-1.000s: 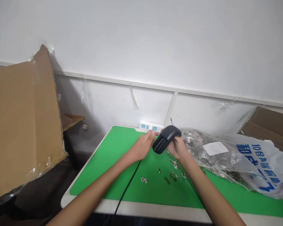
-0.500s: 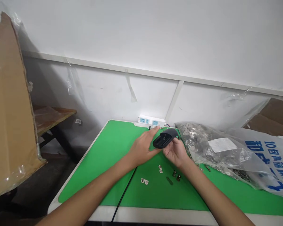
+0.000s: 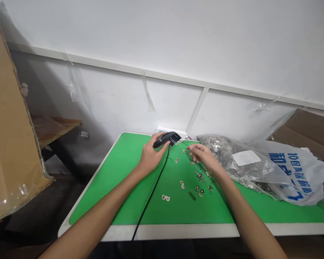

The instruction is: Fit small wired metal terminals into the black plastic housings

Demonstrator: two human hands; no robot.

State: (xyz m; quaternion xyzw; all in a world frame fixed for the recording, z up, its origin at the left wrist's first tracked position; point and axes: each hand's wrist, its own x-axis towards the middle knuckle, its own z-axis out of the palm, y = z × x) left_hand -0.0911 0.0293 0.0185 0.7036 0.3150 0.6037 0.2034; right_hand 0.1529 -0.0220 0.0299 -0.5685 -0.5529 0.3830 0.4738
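Note:
My left hand (image 3: 152,154) holds a black plastic handheld device (image 3: 167,139) near the back of the green mat (image 3: 97,201). A black cable (image 3: 154,190) runs from the device down across the mat and over the front edge. My right hand (image 3: 203,155) is open and apart from the device. Its fingers hover just over scattered small metal terminals (image 3: 198,176) and thin wires. More terminals (image 3: 182,184) lie nearer the mat's middle, with a white-looking one (image 3: 166,198) to their left.
A clear bag of metal parts (image 3: 221,153) and a white-and-blue plastic bag (image 3: 291,172) lie at the right of the table. A power strip (image 3: 170,131) stands at the wall. A large cardboard sheet (image 3: 8,115) leans at the left, and the table's white front edge (image 3: 183,232) is close.
The black device has left my right hand and now sits in my left hand alone, farther back and left. My right hand has opened and moved apart. More terminals have come into view.

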